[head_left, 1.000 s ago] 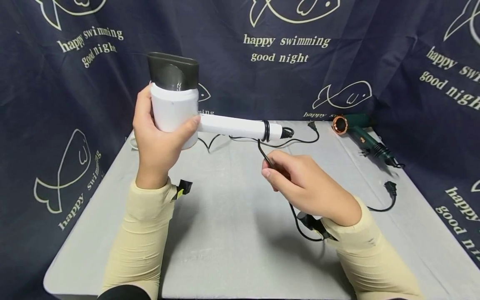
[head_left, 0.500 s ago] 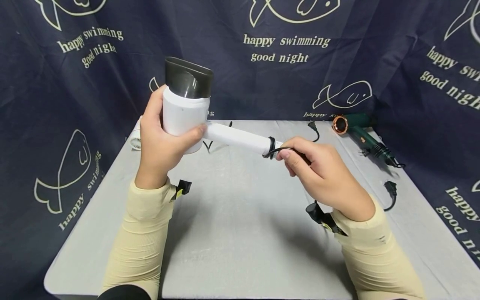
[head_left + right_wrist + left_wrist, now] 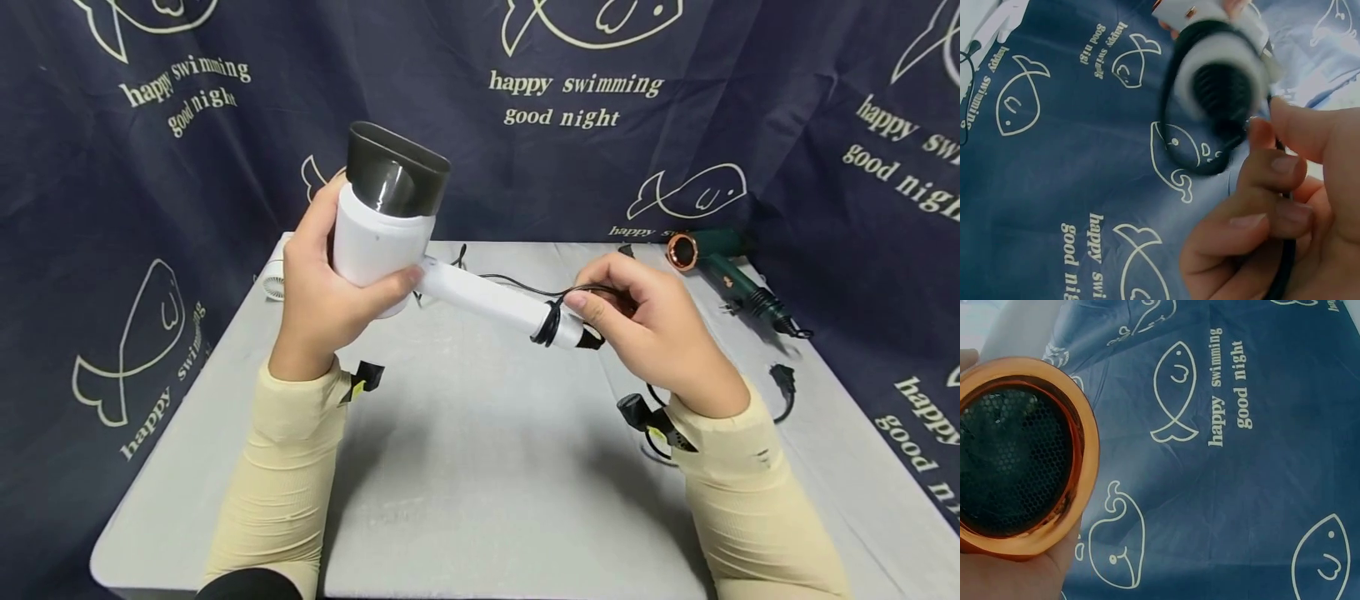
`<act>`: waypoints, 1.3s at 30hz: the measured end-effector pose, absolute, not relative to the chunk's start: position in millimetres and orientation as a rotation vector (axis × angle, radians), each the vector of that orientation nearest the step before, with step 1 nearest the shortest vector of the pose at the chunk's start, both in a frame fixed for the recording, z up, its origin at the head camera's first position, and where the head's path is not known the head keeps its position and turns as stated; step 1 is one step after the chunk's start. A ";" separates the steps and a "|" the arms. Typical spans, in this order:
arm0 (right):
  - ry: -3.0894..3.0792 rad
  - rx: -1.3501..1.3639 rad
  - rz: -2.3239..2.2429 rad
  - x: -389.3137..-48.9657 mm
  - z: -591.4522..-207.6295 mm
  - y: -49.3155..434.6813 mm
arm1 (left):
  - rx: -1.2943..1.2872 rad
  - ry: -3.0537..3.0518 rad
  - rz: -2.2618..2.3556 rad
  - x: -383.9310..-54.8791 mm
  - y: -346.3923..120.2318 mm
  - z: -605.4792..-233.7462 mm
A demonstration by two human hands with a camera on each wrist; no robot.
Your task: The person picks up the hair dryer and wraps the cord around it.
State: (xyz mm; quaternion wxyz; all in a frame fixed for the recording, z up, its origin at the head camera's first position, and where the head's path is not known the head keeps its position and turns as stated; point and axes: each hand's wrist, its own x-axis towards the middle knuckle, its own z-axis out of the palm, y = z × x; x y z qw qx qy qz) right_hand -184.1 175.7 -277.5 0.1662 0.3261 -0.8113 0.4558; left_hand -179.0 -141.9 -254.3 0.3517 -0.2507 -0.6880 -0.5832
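Note:
My left hand [image 3: 322, 287] grips a white hair dryer [image 3: 382, 246] round its barrel, above the table. Its dark flat nozzle [image 3: 397, 171] tilts up, and the handle [image 3: 487, 296] slopes down to the right. In the left wrist view the copper-coloured rim [image 3: 1088, 434] surrounds a mesh at the dryer's rear. A black cord [image 3: 552, 323] is wound about the handle's end. My right hand [image 3: 660, 325] pinches that cord between thumb and forefinger just beyond the handle. In the right wrist view the cord [image 3: 1285, 269] runs down through the curled fingers.
A green hair dryer [image 3: 720, 267] with a copper rim lies at the table's back right. A white device with a round grille [image 3: 273, 283] stands at the back left, partly hidden. A black plug [image 3: 782, 383] rests on the grey-white table [image 3: 480, 500] at right. A dark printed curtain [image 3: 450, 67] encloses the table.
The white dryer has moved right and its handle has tipped further down. My right hand has risen and swung round the handle's end, adding cord to the winding.

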 end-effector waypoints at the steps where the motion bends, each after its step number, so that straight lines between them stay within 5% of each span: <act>1: -2.301 0.939 1.324 -185.0 -277.5 176.6 | -0.663 -1.773 -1.516 -178.7 -142.1 -254.1; 22: -2.229 1.233 1.749 -205.2 -294.4 175.7 | -0.722 -1.593 -1.695 -191.0 -152.5 -264.8; 39: -2.436 1.127 1.296 -196.2 -310.8 140.8 | -0.476 -1.457 -1.653 -181.2 -142.5 -252.9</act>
